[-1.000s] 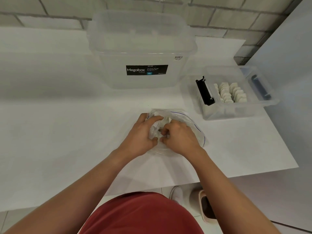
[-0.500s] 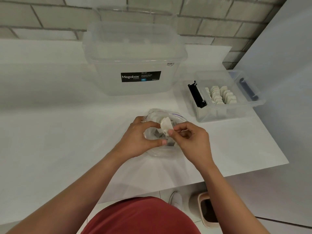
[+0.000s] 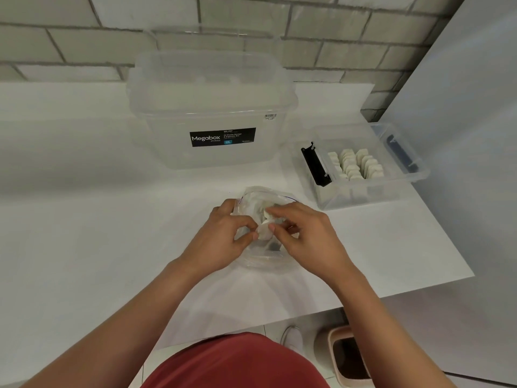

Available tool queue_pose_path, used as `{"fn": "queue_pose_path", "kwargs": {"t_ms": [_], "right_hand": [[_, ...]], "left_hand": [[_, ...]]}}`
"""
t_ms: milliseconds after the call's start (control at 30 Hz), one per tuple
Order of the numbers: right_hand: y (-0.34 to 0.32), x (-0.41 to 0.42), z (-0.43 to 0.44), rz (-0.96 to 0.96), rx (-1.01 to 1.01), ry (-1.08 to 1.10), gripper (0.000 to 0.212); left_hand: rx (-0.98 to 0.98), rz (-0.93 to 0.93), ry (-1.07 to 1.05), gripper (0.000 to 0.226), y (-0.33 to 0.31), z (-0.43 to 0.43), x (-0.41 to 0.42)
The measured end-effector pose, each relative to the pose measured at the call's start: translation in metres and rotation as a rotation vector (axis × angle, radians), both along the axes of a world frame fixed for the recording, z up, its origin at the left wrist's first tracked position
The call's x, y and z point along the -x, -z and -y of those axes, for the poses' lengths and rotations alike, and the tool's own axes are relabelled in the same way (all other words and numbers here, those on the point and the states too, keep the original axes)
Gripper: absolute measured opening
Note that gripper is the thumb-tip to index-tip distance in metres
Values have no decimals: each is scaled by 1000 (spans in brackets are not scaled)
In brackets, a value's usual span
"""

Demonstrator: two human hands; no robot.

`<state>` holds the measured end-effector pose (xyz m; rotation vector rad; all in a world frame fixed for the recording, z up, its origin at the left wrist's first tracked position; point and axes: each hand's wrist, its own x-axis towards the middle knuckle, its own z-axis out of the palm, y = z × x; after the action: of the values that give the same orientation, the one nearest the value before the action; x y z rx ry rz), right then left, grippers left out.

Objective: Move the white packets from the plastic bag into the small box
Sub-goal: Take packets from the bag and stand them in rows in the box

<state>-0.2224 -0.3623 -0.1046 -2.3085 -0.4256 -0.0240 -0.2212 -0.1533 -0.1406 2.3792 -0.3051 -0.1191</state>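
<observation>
White packet [image 3: 264, 233]: pinched at the mouth of the plastic bag [image 3: 261, 261].
Right hand [image 3: 307, 242]: pinching that packet.
Left hand [image 3: 221, 242]: gripping the bag (holding it open).
Risk: my thin pinch may slip, dropping it short of the small box [image 3: 363, 197].

Grey brick wall [image 3: 84, 46] behind white table [image 3: 84, 247]; prob. a bin [image 3: 349, 357] below.

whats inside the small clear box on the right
White packets stand on edge in rows in the middle of the small box. Its floor beneath them is covered, and packets overlap, so their number cannot be told.
</observation>
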Motion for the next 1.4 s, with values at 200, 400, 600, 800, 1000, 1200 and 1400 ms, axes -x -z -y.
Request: {"fn": "queue_pose_path", "kwargs": {"t_ms": [200, 400, 600, 800, 1000, 1200, 1400], "right_hand": [[-19, -12, 21, 48, 157, -85, 14], [-93, -42, 95, 174, 72, 113, 9], [-129, -117, 175, 243, 275, 279, 4], [-100, -187, 215, -13, 699, 115, 8], [-72, -208, 212, -270, 1005, -140, 11], [-55, -212, 194, -104, 1372, -196, 26], [-47, -210, 187, -71, 1539, -189, 30]], "left_hand": [[-29, -33, -61, 42, -7, 7, -4], [-72, -179, -170, 83, 4, 20, -7], [-131, -183, -288, 81, 9, 41, -9], [-155, -194, -393, 73, 12, 46, -14], [-164, -198, -449, 66, 12, 51, -17], [-164, -202, -477, 66, 11, 54, -15], [-129, -190, -472, 66, 10, 54, -15]]}}
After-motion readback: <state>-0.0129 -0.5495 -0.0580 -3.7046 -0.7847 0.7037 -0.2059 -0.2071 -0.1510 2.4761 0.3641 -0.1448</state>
